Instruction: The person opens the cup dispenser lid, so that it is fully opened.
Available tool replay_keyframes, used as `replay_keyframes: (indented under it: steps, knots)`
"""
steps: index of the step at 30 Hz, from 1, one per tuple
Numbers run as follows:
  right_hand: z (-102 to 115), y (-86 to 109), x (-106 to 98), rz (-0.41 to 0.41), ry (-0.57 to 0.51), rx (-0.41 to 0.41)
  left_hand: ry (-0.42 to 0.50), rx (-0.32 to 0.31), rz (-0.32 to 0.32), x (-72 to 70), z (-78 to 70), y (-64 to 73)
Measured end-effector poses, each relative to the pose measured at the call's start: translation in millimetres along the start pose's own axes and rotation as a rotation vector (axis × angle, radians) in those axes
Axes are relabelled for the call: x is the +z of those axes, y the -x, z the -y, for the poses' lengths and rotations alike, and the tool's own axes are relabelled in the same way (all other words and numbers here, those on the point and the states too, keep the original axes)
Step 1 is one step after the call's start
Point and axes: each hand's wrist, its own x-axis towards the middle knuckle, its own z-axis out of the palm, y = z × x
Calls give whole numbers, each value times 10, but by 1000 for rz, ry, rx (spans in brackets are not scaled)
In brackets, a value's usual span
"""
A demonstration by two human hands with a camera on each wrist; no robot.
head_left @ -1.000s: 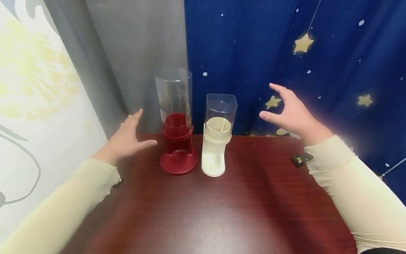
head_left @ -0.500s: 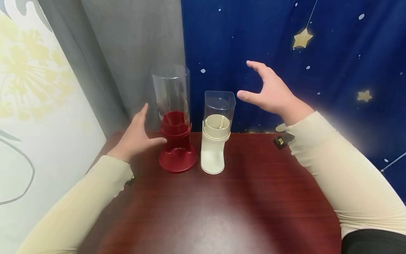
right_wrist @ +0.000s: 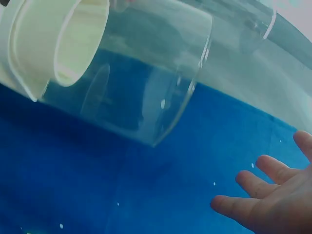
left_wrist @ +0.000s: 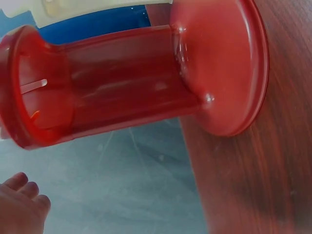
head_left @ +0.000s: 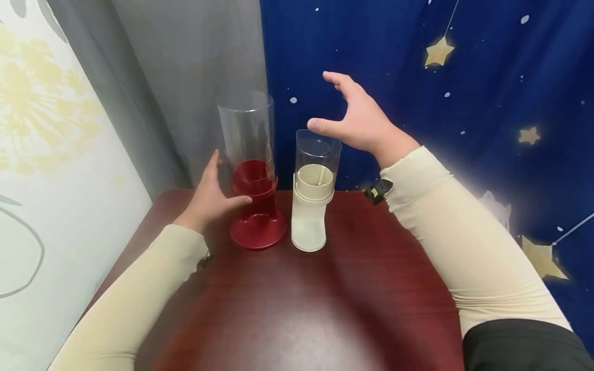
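A red stand with a round base holds a tall clear tube, both upright at the table's back edge. Close on its right is a cream stand carrying a shorter clear container. My left hand is at the red stand's left side, thumb stretched across its column in the head view. In the left wrist view its fingertips are apart from the red column. My right hand hovers by the top of the shorter container, fingers spread and holding nothing; its thumb overlaps the rim in the head view.
The dark red wooden table reaches back to a grey curtain and a blue star-print curtain. A white patterned surface borders the table on the left.
My right hand has moved left and up, from well right of the cream stand to the shorter container's top. My left hand has come rightward to the red stand. Both stands remain in place.
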Motion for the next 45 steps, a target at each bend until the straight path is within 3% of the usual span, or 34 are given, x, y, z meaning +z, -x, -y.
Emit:
replay_keyframes:
  steps: [14, 27, 45]
  knots:
    - [309, -206, 463, 64, -33, -36, 141, -58, -35, 202, 94, -3]
    - [403, -425, 752, 103, -100, 29, 241, -14, -53, 414, 154, -78]
    - [493, -595, 1063, 122, -227, 104, 242, 17, -88, 497, 181, -107]
